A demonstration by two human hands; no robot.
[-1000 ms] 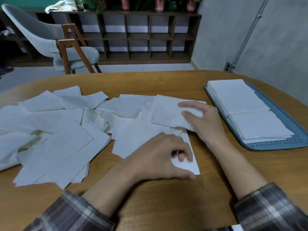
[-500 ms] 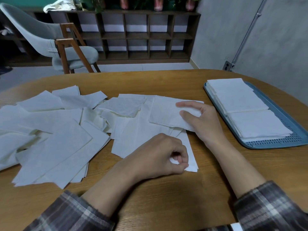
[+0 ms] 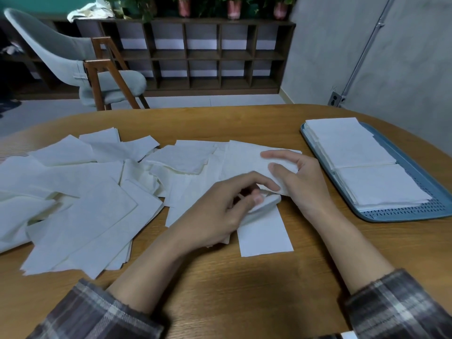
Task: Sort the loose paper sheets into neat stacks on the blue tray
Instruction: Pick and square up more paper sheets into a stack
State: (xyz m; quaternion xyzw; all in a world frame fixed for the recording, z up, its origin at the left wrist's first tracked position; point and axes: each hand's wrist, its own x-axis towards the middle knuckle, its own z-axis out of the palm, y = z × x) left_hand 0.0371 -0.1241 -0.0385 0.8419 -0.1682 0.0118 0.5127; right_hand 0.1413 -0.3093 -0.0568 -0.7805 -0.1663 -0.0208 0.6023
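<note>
**Both hands on one sheet now**

Quick update: the left hand has slid up off the narrow strip near the worktop's front edge. It now pinches the near edge of the top sheet, right beside the right hand. That hand went from lying flat on the sheet to curling thumb and fingers round its corner. So the sheet's getting peeled off the loose pile covering the left half. The blue tray sits at the right edge with two neat stacks already on it. My guess: this one goes there next, plenty left.
</note>
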